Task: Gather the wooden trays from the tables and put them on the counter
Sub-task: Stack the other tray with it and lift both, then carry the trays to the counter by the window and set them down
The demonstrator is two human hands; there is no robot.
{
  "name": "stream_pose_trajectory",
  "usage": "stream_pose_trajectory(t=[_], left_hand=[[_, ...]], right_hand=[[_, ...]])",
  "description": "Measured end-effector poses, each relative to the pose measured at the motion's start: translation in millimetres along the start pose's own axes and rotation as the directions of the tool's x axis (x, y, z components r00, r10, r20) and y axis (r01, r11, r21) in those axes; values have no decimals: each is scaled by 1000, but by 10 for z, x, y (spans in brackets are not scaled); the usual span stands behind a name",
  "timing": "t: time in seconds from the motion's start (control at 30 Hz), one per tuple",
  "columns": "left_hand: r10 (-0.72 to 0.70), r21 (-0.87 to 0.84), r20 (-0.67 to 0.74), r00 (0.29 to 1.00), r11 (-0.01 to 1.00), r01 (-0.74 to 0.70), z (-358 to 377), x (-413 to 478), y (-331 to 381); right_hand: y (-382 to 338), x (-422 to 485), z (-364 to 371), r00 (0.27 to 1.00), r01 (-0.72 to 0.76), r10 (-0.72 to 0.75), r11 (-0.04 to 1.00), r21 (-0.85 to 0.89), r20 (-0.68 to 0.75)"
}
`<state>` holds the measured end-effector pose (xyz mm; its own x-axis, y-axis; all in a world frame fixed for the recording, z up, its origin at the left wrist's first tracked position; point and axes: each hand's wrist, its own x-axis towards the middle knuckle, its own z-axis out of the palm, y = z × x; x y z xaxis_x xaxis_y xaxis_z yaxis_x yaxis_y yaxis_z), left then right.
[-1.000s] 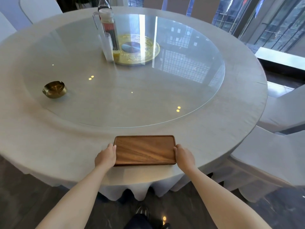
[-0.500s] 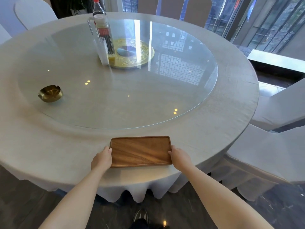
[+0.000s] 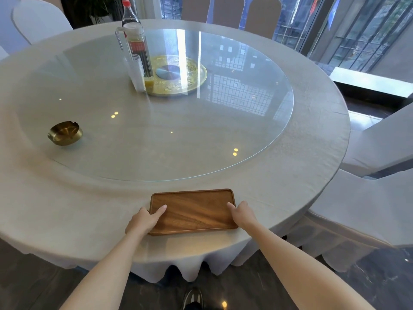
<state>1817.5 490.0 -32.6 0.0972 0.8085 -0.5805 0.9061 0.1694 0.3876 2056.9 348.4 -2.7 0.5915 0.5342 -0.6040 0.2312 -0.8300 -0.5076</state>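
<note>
A rectangular wooden tray [image 3: 194,211] lies flat near the front edge of a round table [image 3: 312,166] covered in a grey cloth. My left hand [image 3: 144,220] grips the tray's left short end, thumb lying on its inner face. My right hand [image 3: 242,214] holds the right short end, thumb over the rim. The tray carries nothing. The fingers under its edges are hidden.
A glass turntable [image 3: 257,135] fills the table's middle, bearing a brass ashtray [image 3: 65,133], a gold centre plate [image 3: 176,74], a pitcher [image 3: 139,54] and a bottle [image 3: 129,13]. White-covered chairs [image 3: 366,206] stand close at the right and far left. Dark floor lies below.
My thumbs have moved from beside the tray's ends onto its rim and inner face. The camera has tilted slightly; the tray stays on the table.
</note>
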Motion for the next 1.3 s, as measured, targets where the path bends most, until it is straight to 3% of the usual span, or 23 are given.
stream_pose_trajectory(t=[0.37, 0.53, 0.7, 0.9, 1.07, 1.3], left_hand=[[42, -86, 83, 996, 996, -35, -18, 150, 56], [56, -55, 27, 998, 997, -54, -78, 94, 267], [208, -49, 54, 977, 978, -205, -100, -7, 867], [441, -36, 120, 889, 897, -440, 131, -389, 1977], [576, -29, 179, 798, 814, -581, 571, -930, 2870], [686, -15, 263, 678, 706, -708, 1499, -1891, 3939]], right_hand=[[-86, 1, -11, 994, -23, 12, 995, 100, 108], [-63, -51, -54, 1000, -16, 13, 992, 122, 25], [83, -126, -452, 991, -30, 56, 978, 209, -120], [513, -376, -1308, 930, -10, 142, 931, 364, -338], [1134, -612, -2052, 827, -21, 260, 900, 436, -497], [2253, -1024, -3015, 708, 21, 373, 838, 546, -600]])
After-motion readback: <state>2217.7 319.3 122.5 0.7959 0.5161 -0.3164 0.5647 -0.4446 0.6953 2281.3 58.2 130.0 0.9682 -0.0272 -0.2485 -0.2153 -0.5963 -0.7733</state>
